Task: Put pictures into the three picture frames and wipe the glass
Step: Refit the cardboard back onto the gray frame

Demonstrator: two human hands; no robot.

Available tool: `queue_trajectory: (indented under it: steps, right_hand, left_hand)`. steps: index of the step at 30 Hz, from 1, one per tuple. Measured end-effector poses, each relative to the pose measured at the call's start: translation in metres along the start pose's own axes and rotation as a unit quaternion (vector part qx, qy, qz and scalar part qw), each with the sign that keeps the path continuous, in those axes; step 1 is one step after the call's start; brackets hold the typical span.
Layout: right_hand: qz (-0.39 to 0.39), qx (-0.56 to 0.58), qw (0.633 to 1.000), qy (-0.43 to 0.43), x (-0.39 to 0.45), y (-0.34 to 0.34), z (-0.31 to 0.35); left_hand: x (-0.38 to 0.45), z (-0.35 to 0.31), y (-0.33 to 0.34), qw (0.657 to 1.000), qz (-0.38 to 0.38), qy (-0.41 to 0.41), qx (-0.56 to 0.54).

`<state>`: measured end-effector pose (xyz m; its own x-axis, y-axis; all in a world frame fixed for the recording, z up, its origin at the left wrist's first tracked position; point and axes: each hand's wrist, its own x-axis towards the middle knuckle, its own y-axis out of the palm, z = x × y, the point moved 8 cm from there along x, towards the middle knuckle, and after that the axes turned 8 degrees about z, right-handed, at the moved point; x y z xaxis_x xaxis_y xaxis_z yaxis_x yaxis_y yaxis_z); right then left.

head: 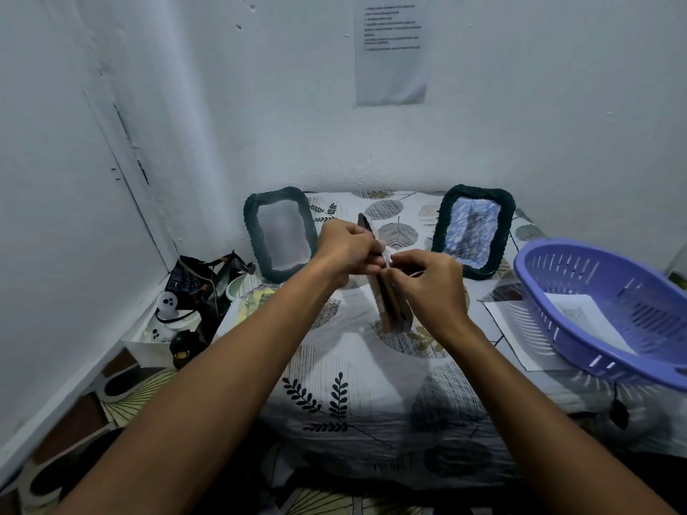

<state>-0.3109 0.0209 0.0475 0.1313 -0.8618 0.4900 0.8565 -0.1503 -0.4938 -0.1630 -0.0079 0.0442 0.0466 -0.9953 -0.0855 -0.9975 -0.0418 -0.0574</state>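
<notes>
- Third picture frame (388, 291) held edge-on above the middle of the table (371, 373), top end tipped away toward the wall, brown backing side showing along its lower part.
- Gripped near its upper end by the left hand (347, 250), fingers curled round the edge.
- Pinched just beside that grip by the right hand (427, 280), fingertips closed on a small pale piece at the frame's rim, probably the corner of a picture or a backing tab; too small to tell which.
- Both hands touching the frame and nearly touching each other, neither one released.
- Judged as mid-loading: picture apparently being slid in or the back being worked, not yet set down.
- Right-hand frame (474, 236) stood upright at the back of the table with a bluish picture already inside, so counted as filled.
- Left-hand frame (280, 234) stood upright beside the wall corner, pane pale and cloudy; impossible to say whether a picture sat behind it.
- Left to do, by the look of things: finishing the held frame, perhaps the left one, then wiping the glass; no cloth seen in either hand.
- Purple basket (609, 310) at the table's right edge, well apart from the hands, with a sheet of paper (580, 314) lying in it.
- Another sheet (509, 321) partly under the basket.
</notes>
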Motion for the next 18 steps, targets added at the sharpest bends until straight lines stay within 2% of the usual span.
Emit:
queue_trajectory:
  steps: [3,5,8,10,12,14,16,18]
  right_hand:
    - [0.001,0.035,0.999,-0.002,0.004,-0.001,-0.003]
    - [-0.005,0.056,0.998,0.027,0.009,-0.002,-0.016]
    - [0.015,0.105,0.987,0.119,0.013,0.001,-0.052]
    - [0.062,0.136,0.972,0.184,0.01,0.007,-0.073]
    - [0.139,0.161,0.948,0.238,0.002,0.019,-0.083]
    - [0.196,0.234,0.907,0.291,-0.01,0.032,-0.086]
    - [0.205,0.334,0.863,0.32,-0.017,0.039,-0.09]
    - [0.203,0.386,0.842,0.318,-0.018,0.04,-0.092]
  left_hand:
    - [-0.001,0.005,-0.007,1.0,0.017,-0.008,-0.021]
    - [-0.003,0.007,-0.011,0.999,0.031,-0.005,-0.039]
    - [-0.005,0.013,-0.021,0.996,0.052,-0.003,-0.066]
    - [-0.007,0.018,-0.029,0.994,0.073,-0.008,-0.087]
    - [-0.009,0.022,-0.035,0.989,0.098,-0.015,-0.106]
    - [-0.011,0.026,-0.041,0.984,0.12,-0.017,-0.129]
    - [-0.013,0.031,-0.046,0.979,0.132,-0.02,-0.153]
    - [-0.013,0.037,-0.052,0.976,0.131,-0.029,-0.171]
